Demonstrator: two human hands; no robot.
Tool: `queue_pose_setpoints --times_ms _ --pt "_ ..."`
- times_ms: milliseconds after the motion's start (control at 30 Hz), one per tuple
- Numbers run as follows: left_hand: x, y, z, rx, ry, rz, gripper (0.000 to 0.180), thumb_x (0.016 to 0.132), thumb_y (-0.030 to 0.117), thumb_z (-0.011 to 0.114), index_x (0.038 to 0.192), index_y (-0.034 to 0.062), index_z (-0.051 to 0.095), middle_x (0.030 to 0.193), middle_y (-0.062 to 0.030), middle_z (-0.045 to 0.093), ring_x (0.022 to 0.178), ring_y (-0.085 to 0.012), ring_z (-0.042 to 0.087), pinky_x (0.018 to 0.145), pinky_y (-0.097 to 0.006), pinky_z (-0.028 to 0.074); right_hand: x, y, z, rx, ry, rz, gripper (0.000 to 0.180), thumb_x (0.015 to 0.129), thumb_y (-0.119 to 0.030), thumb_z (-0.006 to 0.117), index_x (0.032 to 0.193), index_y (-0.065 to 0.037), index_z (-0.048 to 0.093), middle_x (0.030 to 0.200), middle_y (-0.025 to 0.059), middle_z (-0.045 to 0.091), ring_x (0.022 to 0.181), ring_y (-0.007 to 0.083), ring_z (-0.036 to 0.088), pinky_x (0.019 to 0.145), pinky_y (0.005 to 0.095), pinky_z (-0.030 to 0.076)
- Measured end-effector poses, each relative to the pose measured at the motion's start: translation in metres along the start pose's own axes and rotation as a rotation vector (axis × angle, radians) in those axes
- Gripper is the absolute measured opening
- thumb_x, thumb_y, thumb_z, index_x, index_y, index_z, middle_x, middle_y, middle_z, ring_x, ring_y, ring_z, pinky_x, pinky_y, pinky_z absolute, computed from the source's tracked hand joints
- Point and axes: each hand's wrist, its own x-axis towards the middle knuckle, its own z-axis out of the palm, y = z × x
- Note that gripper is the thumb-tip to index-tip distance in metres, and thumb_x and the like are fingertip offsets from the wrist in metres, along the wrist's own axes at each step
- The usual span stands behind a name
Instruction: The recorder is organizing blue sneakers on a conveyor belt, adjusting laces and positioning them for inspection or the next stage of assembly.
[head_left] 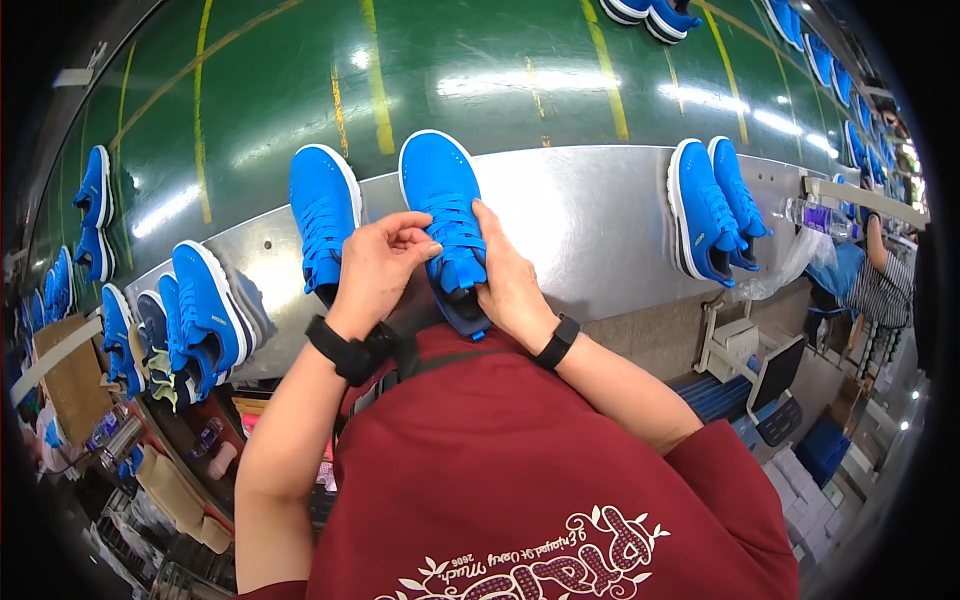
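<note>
Working remotely, I had the shoe [437, 168] toe-away, left hand [375, 262] at the laces' [458, 228] left edge, fingertips together, lace grip unclear; right hand [512, 287] clamped its right side.

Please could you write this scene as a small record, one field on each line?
Left grip: thumb and fingertips at the laces; whether a lace is pinched is unclear
Right grip: against the right side of the middle shoe
Middle shoe: blue with white sole edge, toe pointing away from the person
Left neighbour: similar blue shoe, standing apart
To the right: two blue shoes, side by side
Surfaces: metal ledge, green surface beyond
</note>
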Motion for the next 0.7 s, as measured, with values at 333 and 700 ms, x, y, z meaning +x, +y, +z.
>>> queue_pose_setpoints --times_ms 333,700 --pt "0.026 -0.002 -0.024 -0.291 -0.444 -0.157 0.026 0.085 0.001 0.066 0.108 0.0031 0.055 0.088 0.0031 0.058 0.082 -0.0041 0.055 0.077 -0.019 0.046 -0.001 0.003 -0.002 -0.015 -0.010 -0.003 0.082 0.072 0.012 0.056 0.145 -0.007 0.024 0.141 0.0311 0.034 0.116 0.0496 0.048 0.096 0.0470 0.045" --pt "0.028 0.011 -0.041 -0.219 -0.514 -0.201 0.025 0.085 0.007 0.068 0.106 0.0036 0.056 0.091 0.0005 0.060 0.084 -0.0076 0.057 0.076 -0.021 0.046 0.002 0.012 0.001 -0.007 0.019 -0.087 0.083 0.070 0.014 0.053 0.145 -0.011 0.028 0.140 0.0296 0.038 0.120 0.0466 0.047 0.097 0.0471 0.045"
